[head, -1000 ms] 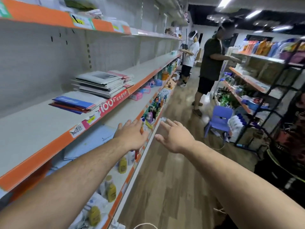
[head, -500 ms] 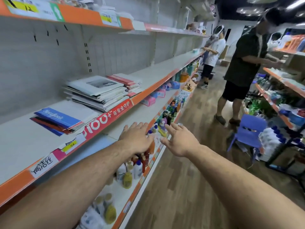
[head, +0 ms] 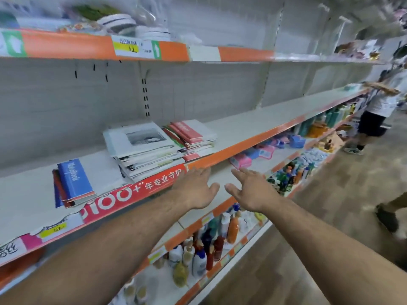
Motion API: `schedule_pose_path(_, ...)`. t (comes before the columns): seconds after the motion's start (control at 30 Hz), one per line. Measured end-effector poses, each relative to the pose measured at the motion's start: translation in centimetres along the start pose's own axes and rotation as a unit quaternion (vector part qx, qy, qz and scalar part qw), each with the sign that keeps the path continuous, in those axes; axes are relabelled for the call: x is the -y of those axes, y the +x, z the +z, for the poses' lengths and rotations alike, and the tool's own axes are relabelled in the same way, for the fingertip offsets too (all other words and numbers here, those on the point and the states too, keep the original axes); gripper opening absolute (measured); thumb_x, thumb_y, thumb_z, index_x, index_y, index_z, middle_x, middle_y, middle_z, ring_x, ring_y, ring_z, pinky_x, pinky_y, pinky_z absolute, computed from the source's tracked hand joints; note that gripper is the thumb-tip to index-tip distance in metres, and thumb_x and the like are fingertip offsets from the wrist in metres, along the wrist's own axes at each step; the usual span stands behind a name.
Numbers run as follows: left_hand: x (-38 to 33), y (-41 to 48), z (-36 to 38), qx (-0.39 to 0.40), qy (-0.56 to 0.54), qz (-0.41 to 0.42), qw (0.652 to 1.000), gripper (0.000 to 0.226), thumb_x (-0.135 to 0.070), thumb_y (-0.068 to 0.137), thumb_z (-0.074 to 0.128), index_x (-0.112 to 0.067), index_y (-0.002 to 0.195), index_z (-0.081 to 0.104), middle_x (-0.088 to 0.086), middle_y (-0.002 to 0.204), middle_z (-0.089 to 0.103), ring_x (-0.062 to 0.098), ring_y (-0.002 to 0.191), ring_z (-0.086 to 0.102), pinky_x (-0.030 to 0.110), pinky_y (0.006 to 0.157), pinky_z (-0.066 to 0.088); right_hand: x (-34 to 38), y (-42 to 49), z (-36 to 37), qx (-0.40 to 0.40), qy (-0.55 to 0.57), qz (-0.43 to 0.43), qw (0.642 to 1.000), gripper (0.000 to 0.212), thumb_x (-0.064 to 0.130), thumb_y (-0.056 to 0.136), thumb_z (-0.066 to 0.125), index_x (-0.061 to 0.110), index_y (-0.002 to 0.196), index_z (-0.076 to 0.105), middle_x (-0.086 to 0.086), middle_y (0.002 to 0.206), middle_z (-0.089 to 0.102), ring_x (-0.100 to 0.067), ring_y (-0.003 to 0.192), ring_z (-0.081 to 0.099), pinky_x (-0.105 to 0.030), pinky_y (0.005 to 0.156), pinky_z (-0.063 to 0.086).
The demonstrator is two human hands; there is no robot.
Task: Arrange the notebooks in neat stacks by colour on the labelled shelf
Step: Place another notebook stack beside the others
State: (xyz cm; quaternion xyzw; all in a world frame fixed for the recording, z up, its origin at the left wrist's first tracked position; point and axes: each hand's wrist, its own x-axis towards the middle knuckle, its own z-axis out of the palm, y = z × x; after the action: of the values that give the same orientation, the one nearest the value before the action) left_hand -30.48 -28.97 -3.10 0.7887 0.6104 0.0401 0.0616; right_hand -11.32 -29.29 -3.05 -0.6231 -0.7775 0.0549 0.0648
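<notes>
Three piles of notebooks lie on the middle shelf [head: 253,126]. A blue notebook [head: 74,178] tops a small red and blue pile at the left. An untidy white stack [head: 141,148] sits in the middle, its top cover showing a grey picture. Red notebooks [head: 187,132] rest on a mixed pile just right of it. My left hand [head: 196,190] is stretched out flat, fingers straight, in front of the shelf's orange edge below the white stack. My right hand [head: 248,190] is beside it, also flat and holding nothing.
The shelf edge carries a red banner [head: 132,190] and price labels. Bottles [head: 207,245] fill the lower shelves. The upper shelf [head: 88,47] holds wrapped goods. A person [head: 381,106] stands far right in the aisle, and another person's foot [head: 387,216] is nearer.
My view has turned left and closer toward the notebook shelf. Both hands have risen toward its front edge, still flat and empty.
</notes>
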Motion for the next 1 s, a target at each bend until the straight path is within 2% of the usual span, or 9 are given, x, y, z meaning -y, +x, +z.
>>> schedule_pose_path(0.13, 0.0, 5.0, -0.8, -0.041, 0.007, -0.010, 0.999, 0.067, -0.059, 0.099, 0.024, -0.022, 0.154, 0.026, 0.005, 0.159, 0.033, 0.028, 0.145, 0.027, 0.049, 0.118, 0.023, -1.6, 4.9, -0.6, -0.010, 0.016, -0.040, 0.999, 0.073, 0.062, 0.099, 0.032, 0.019, 0.157, 0.025, -0.003, 0.163, 0.025, -0.022, 0.149, 0.022, -0.036, 0.120, 0.021)
schedule_pose_path(0.2, 0.3, 7.7, -1.3, -0.041, 0.015, -0.012, 0.999, 0.069, -0.060, 0.099, 0.024, -0.021, 0.157, 0.021, 0.005, 0.162, 0.026, 0.028, 0.149, 0.022, 0.049, 0.120, 0.020, -2.0, 7.4, -1.0, -0.011, 0.033, -0.050, 0.998, 0.074, 0.065, 0.096, 0.031, 0.020, 0.156, 0.028, -0.003, 0.162, 0.028, -0.021, 0.148, 0.025, -0.036, 0.119, 0.024)
schedule_pose_path(0.33, 1.0, 13.9, -2.7, -0.071, 0.015, -0.013, 0.997, 0.065, -0.052, 0.102, 0.026, -0.016, 0.156, 0.023, 0.007, 0.161, 0.028, 0.028, 0.149, 0.021, 0.046, 0.120, 0.020, -3.0, 12.5, -2.3, -0.012, 0.048, -0.053, 0.997, 0.066, 0.051, 0.102, 0.041, 0.014, 0.155, 0.030, -0.007, 0.161, 0.028, -0.023, 0.149, 0.024, -0.031, 0.117, 0.020)
schedule_pose_path(0.57, 3.5, 21.9, -4.3, -0.071, 0.012, -0.051, 0.996, 0.067, -0.052, 0.103, 0.024, -0.015, 0.158, 0.016, 0.006, 0.164, 0.020, 0.027, 0.152, 0.010, 0.046, 0.122, 0.014, -3.7, 22.6, -4.3, -0.049, 0.118, -0.040, 0.991, 0.059, 0.050, 0.101, 0.044, 0.015, 0.148, 0.043, -0.001, 0.154, 0.042, -0.019, 0.140, 0.040, -0.026, 0.113, 0.026)
schedule_pose_path(0.67, 4.7, 23.2, -4.5, -0.067, 0.008, -0.090, 0.994, 0.066, -0.052, 0.102, 0.024, -0.014, 0.156, 0.025, 0.008, 0.161, 0.029, 0.028, 0.149, 0.021, 0.046, 0.120, 0.021, -3.4, 26.0, -3.9, -0.038, 0.169, -0.030, 0.984, 0.059, 0.052, 0.099, 0.045, 0.016, 0.145, 0.046, -0.001, 0.150, 0.048, -0.019, 0.135, 0.046, -0.031, 0.112, 0.033)
schedule_pose_path(0.73, 5.5, 23.8, -4.6, -0.062, 0.013, -0.128, 0.990, 0.062, -0.052, 0.101, 0.026, -0.012, 0.146, 0.041, 0.011, 0.150, 0.045, 0.029, 0.136, 0.039, 0.044, 0.112, 0.034, -3.3, 28.0, -3.5, -0.018, 0.189, -0.026, 0.981, 0.061, 0.054, 0.099, 0.046, 0.014, 0.145, 0.047, -0.003, 0.147, 0.051, -0.021, 0.134, 0.047, -0.032, 0.110, 0.035)
schedule_pose_path(0.87, 6.1, 24.2, -5.0, -0.086, -0.004, -0.202, 0.976, 0.047, -0.047, 0.100, 0.034, -0.010, 0.117, 0.059, 0.009, 0.122, 0.060, 0.024, 0.103, 0.055, 0.037, 0.090, 0.049, -3.3, 31.1, -3.2, 0.012, 0.221, -0.026, 0.975, 0.067, 0.058, 0.094, 0.052, 0.008, 0.140, 0.049, -0.007, 0.137, 0.057, -0.025, 0.127, 0.052, -0.033, 0.101, 0.041)
schedule_pose_path(0.93, 5.8, 23.8, -5.1, -0.085, 0.002, -0.240, 0.967, 0.047, -0.045, 0.099, 0.038, -0.008, 0.125, 0.054, 0.009, 0.126, 0.055, 0.025, 0.113, 0.052, 0.039, 0.098, 0.045, -3.3, 32.2, -3.0, 0.042, 0.226, -0.027, 0.973, 0.063, 0.058, 0.091, 0.058, 0.006, 0.128, 0.055, -0.007, 0.129, 0.060, -0.024, 0.116, 0.058, -0.031, 0.088, 0.044)
schedule_pose_path(1.0, 5.3, 23.4, -5.2, -0.086, 0.012, -0.284, 0.955, 0.056, -0.048, 0.097, 0.039, -0.007, 0.134, 0.047, 0.014, 0.132, 0.052, 0.029, 0.121, 0.047, 0.043, 0.104, 0.042, -3.5, 33.5, -2.7, 0.067, 0.215, -0.047, 0.973, 0.044, 0.054, 0.088, 0.065, 0.011, 0.095, 0.060, -0.004, 0.101, 0.066, -0.014, 0.082, 0.061, -0.025, 0.064, 0.042)
